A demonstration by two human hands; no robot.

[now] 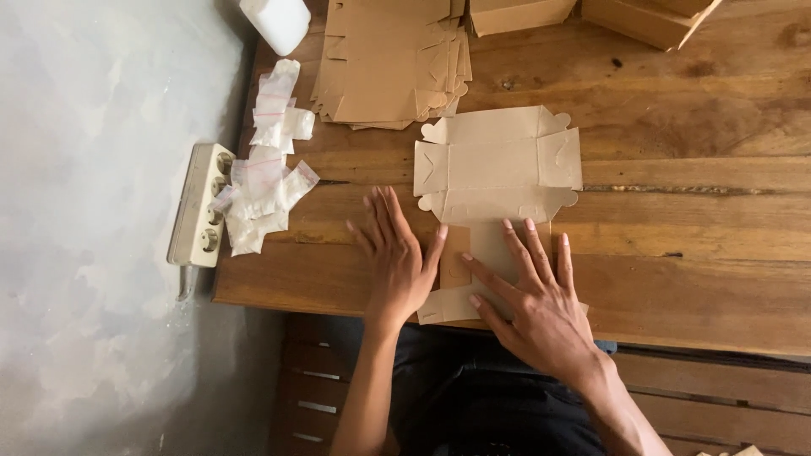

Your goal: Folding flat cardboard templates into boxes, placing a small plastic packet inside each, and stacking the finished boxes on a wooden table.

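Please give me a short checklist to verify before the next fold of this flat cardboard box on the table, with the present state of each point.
1. Left hand flat beside the box blank: ok.
2. Right hand pressing the blank's near panel: ok.
3. Blank lies fully on the wooden table: not ok, the near edge reaches the table edge.
4. Far flaps spread flat: ok.
5. Stack of blanks apart from the working blank: ok.
6. Crease under the right hand's fingers: cannot tell.

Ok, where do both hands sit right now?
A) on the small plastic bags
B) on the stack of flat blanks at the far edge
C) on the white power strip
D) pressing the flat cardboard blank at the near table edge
D: the left hand and right hand lie flat on the brown cardboard blank, on its near part at the table edge.
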